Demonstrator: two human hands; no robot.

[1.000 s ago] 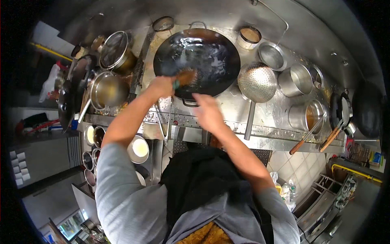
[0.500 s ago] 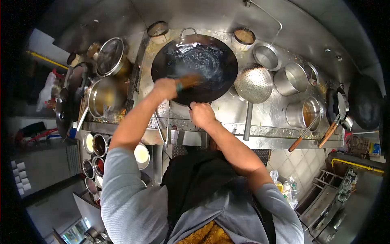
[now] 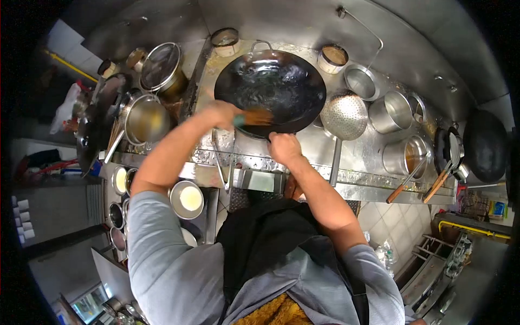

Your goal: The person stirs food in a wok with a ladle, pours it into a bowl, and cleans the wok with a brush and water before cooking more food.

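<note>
My left hand [image 3: 221, 114] is closed round a wok brush [image 3: 257, 117] with brown bristles and a green band. The bristles are blurred and lie over the near-left inside of a large black wok [image 3: 281, 89]. Water shines in the bowl of the wok. At the wok's near edge, my right hand [image 3: 285, 148] grips its handle, which the fingers mostly hide. A perforated skimmer [image 3: 344, 116] lies just right of the wok, its long handle pointing toward me.
Right of the skimmer stand metal pots [image 3: 390, 112] and a pot with ladles [image 3: 403, 157]. Tongs [image 3: 222, 168] lie by the counter's front edge. A bowl of pale liquid [image 3: 187, 200] sits near my left arm. A strainer pot [image 3: 145, 120] stands left.
The brush has moved down toward the wok's near side, and the water is less churned. My view has shifted slightly. My right hand keeps its grip on the wok handle.
</note>
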